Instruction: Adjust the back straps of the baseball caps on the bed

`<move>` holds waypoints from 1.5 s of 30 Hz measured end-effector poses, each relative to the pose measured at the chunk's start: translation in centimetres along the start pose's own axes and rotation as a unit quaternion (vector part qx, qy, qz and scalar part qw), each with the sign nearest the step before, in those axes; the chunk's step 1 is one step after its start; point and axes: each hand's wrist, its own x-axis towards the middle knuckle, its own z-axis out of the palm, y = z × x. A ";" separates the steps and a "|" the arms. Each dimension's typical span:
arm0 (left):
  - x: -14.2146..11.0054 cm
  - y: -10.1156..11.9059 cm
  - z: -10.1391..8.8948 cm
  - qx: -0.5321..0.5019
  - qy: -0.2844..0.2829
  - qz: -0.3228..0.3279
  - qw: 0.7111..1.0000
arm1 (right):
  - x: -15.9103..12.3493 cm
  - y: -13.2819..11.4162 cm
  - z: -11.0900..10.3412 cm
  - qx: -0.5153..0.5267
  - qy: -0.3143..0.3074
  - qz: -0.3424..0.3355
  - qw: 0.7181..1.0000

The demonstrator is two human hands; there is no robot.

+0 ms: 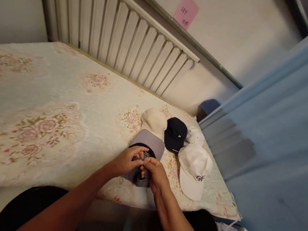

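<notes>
A grey baseball cap [149, 139] lies upside down at the table's near edge, its brim pointing away from me and its dark inside showing. Both my hands are over its opening. My left hand [128, 160] reaches in from the left with its fingertips pinched. Against them press the closed fingers of my right hand [157, 172], which also bear on the cap's back part. The small part between the fingertips is mostly hidden. Just beyond the brim sits a beige cap [154, 120], beside a navy cap [176, 131].
A white cap [196, 164] with a dark emblem stands to the right, another white cap [195, 136] behind it. They share a floral tablecloth [97, 115]. A pale railing [134, 43] borders the far side; a blue curtain [272, 146] hangs at the right.
</notes>
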 end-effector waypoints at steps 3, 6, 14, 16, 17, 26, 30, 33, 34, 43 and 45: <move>0.0 -0.1 -0.2 0.061 0.003 0.034 0.998 | 0.1 -0.1 -0.3 0.042 0.001 -0.015 0.999; 0.0 0.0 -0.2 0.087 0.019 0.041 0.995 | -0.1 -0.2 -0.3 0.059 0.000 -0.027 0.998; -0.1 0.4 0.3 0.091 0.065 0.037 0.993 | -0.2 -0.3 -0.2 0.063 0.009 -0.058 0.996; -0.1 0.5 0.2 0.084 0.071 0.035 0.993 | -0.1 -0.5 -0.6 0.060 0.021 -0.067 0.996; -0.1 0.5 0.1 0.080 0.073 0.035 0.994 | -0.1 -0.6 -0.7 0.062 0.029 -0.071 0.995; 0.0 0.5 -0.1 -0.027 0.040 0.010 0.999 | -1.2 -2.5 -1.6 0.087 0.021 -0.061 0.994; 0.0 0.5 -0.1 -0.091 0.033 -0.030 0.995 | -1.6 -2.1 -1.5 0.073 -0.006 -0.073 0.995; 0.0 0.6 -0.1 -0.128 0.028 -0.044 0.990 | -1.6 -1.4 -1.3 0.062 -0.029 -0.063 0.996; 0.0 0.5 -0.1 -0.135 0.025 -0.045 0.989 | -1.6 -1.2 -1.2 0.060 -0.036 -0.059 0.996; -0.1 0.0 0.0 -0.134 0.011 -0.050 0.990 | -1.6 -0.5 -0.8 0.048 -0.063 -0.027 0.996; -0.1 0.0 0.0 -0.133 0.010 -0.051 0.990 | -1.6 -0.3 -0.8 0.046 -0.072 -0.024 0.996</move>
